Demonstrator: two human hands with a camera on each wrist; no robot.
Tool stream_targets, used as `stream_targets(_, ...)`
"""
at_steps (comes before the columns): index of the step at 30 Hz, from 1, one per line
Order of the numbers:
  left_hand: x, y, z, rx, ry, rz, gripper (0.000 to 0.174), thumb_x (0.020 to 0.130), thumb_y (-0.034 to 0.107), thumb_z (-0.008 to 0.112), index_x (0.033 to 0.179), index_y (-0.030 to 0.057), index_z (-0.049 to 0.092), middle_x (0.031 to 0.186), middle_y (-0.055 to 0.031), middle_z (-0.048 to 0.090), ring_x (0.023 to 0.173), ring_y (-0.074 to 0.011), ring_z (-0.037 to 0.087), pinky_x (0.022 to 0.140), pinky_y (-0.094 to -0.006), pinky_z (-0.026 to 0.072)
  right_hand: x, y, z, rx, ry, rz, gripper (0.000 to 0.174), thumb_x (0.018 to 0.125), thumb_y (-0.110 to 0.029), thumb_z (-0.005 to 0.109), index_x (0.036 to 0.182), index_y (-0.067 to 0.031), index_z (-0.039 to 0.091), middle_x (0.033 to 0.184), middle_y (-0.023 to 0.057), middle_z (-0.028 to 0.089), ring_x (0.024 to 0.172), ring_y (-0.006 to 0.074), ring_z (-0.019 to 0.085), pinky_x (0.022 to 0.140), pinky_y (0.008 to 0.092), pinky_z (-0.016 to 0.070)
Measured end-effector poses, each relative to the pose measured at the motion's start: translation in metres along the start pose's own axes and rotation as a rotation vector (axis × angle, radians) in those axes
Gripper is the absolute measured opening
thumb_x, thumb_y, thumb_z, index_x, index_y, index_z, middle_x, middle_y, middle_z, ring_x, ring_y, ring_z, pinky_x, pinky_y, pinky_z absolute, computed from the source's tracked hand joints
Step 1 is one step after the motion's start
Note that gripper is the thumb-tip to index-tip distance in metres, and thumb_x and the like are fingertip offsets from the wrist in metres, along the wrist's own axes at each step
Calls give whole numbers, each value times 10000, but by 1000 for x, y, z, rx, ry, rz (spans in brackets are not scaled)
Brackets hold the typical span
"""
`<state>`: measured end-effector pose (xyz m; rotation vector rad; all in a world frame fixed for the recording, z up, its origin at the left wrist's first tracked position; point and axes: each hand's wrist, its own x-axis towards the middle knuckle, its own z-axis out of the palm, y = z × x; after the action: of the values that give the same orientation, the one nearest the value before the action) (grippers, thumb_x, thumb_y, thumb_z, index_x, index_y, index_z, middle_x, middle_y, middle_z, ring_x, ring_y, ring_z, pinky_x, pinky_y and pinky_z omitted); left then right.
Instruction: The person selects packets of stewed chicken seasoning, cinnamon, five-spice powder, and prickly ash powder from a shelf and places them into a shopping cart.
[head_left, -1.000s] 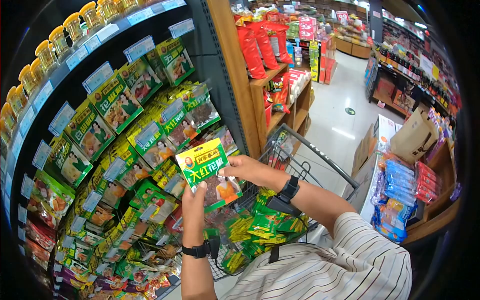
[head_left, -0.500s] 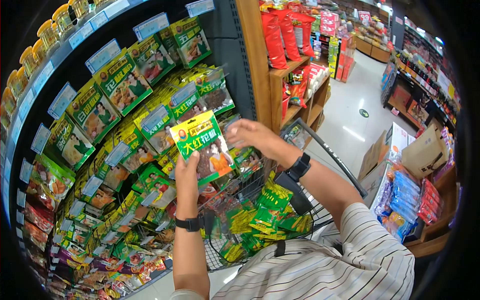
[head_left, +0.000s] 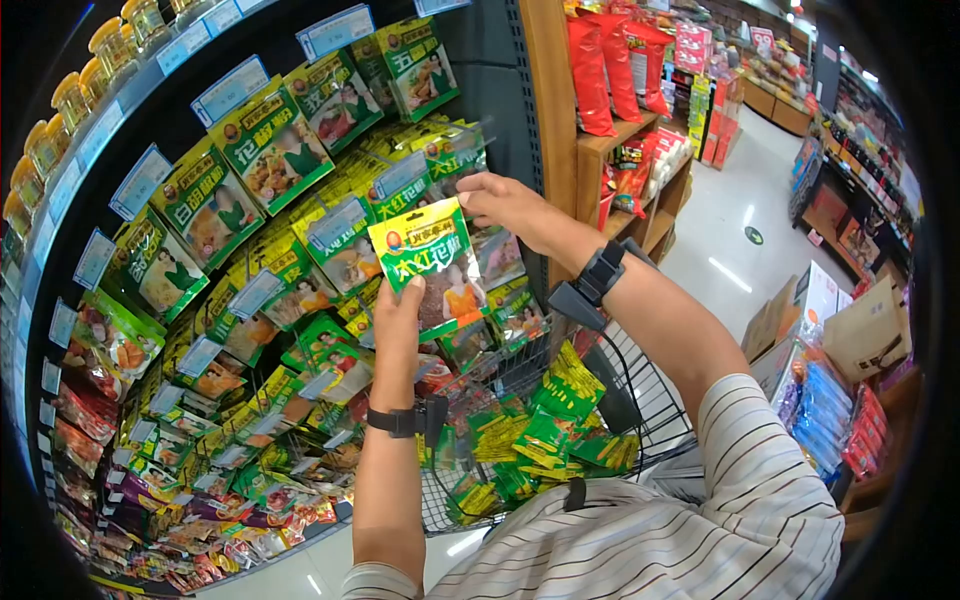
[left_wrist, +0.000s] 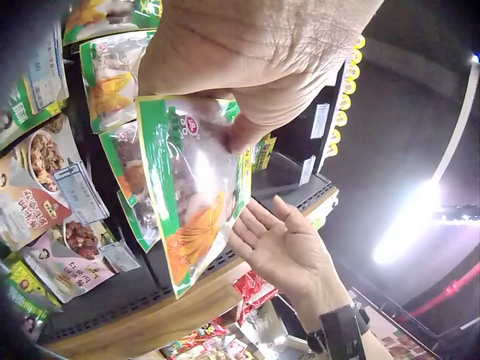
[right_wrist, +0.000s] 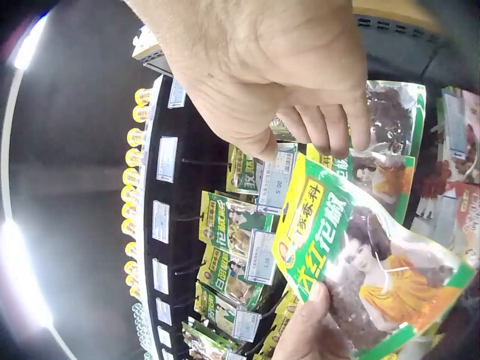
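My left hand [head_left: 398, 318] holds a flat green-and-yellow packet of red Sichuan peppercorns [head_left: 450, 285] at its lower left edge, thumb over the printed front. In the right wrist view the packet's front [right_wrist: 352, 262] faces up with a woman in orange on it. The left wrist view shows its clear back [left_wrist: 199, 172]. Beside the packet's upper right corner is my right hand [head_left: 515, 212]. Its palm and loosely bent fingers [left_wrist: 259, 225] face the packet in the left wrist view, with nothing held.
Hanging spice packets [head_left: 275, 145] with blue-white price tags [head_left: 230, 88] fill the rack on the left, below yellow-lidded jars [head_left: 70, 98]. A shopping cart [head_left: 655, 400] stands close in front, with several green packets [head_left: 550, 420] inside. Wooden shelves [head_left: 590, 165] hold red bags beyond it.
My right hand has let go of the packet's right side and moved up beside its top corner. The left hand keeps its hold. The head view has turned, shifting the rack rightward.
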<state>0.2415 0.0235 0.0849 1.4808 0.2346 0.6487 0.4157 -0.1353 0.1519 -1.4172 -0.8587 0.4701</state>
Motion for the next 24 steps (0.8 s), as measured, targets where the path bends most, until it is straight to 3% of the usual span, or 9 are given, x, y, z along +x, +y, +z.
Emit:
stream_targets(4,2,-3,-3,19,42,17,367,949,230,618,1238,8,574,1142,-51,625,990,-149,550,898,-317,422,29,-1,4,-2,-15,-6,723,936,-379,606,1449,58,345,1317,151,521,1237,224,495,1036,378,402)
stream_targets(16,6,-14,-12,28,35,36,403,948,256,610,1260,7,556,1168,-66,612,1030,-158,554,915,-322,420,66,1,10,205,-5,-33,493,902,-333,648,1257,-31,487,1143,107,577,1050,206,599,905,351,484)
stream_targets(20,10,-8,-8,24,47,14,400,953,242,604,1270,3,550,1181,-58,609,1045,-153,552,932,-317,416,60,-16,8,250,22,2,357,958,-195,560,1262,-22,494,1110,94,602,1000,193,637,862,339,534)
stream_targets(24,24,-7,-4,24,19,27,419,951,228,618,1294,0,541,1205,-55,603,1070,-153,556,960,-324,412,58,-27,4,243,43,-77,368,955,-190,559,1283,-28,513,1101,90,612,991,202,653,870,334,528)
